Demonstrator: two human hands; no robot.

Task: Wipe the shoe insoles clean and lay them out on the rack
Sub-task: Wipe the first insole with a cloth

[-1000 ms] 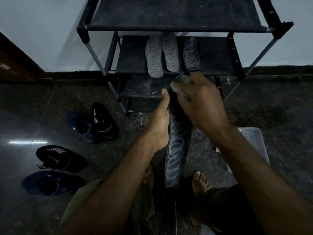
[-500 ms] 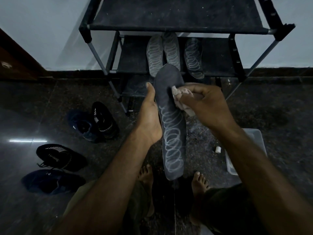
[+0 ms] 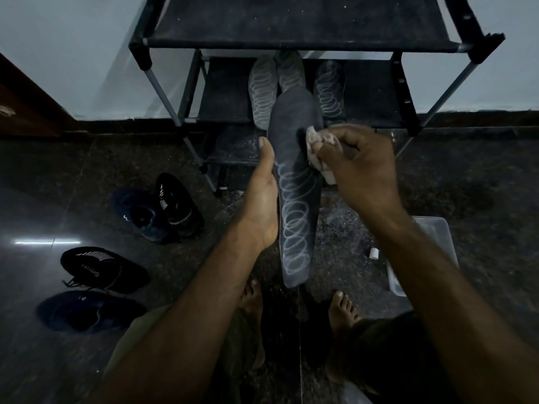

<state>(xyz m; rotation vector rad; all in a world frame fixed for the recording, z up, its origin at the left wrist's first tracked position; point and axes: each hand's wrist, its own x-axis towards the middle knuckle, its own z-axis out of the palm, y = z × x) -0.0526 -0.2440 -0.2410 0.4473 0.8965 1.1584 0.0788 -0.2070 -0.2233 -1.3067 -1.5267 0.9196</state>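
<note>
Left hand [image 3: 262, 199]: fingers wrapped behind the dark insole [image 3: 294, 188], thumb lying straight along its left edge; it grips the insole upright at frame centre, toe end toward 12 o'clock, heel toward 6. White looped markings cover the lower two thirds of the insole; the toe area shows plain dark.

Right hand [image 3: 361, 167]: fingers curled, pinching a crumpled pale cloth [image 3: 318, 147] and pressing it against the insole's right edge near the toe.

Rack [image 3: 291, 42]: black fabric shelves on a metal frame, at 12 o'clock against a pale wall. Three insoles [image 3: 262, 91] lie side by side on the middle shelf, directly behind the held one, all bearing looped markings.

Floor [image 3: 481, 176]: dark polished speckled stone, with pale dust scattered below the rack. Four dark shoes [image 3: 163, 208] stand in two pairs at 8 to 9 o'clock. A clear plastic box [image 3: 437, 237] sits at 4 o'clock, a small white object [image 3: 374, 253] just beside its left edge. Two bare feet [image 3: 344, 310] show at 6 o'clock.
</note>
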